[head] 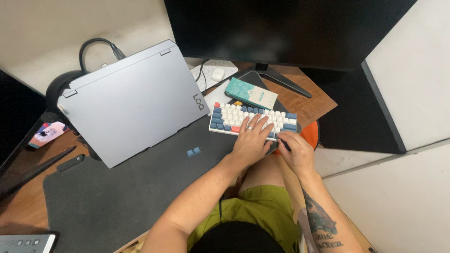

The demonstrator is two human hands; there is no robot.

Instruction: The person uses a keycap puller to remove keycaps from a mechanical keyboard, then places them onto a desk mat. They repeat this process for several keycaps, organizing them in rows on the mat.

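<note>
1. While the left hand point(251, 140) lies flat across the small white-and-blue keyboard point(253, 121), fingers spread wide and holding nothing, I read it as pinning the board steady near the right end of the dark desk mat point(117, 197).
2. The right hand point(294, 149) is closed narrowly around a thin dark tool point(282, 142) whose tip meets the keyboard's near right corner; I cannot tell what kind of tool it is.
3. 2 loose blue keycaps point(193, 152) sit on the mat, well apart from the board (to its left, just beside the closed grey laptop point(129, 100)).
4. My judgement: the step in hand is working keycaps off the board, with only a few done, since most keys look seated.
5. The next move, as I see it, calls for firm downward pressure from the left hand, a straight pull at the corner, and care not to slide the board toward the teal box point(251, 93) touching its far edge.
6. The black monitor point(281, 28) stands behind.
</note>
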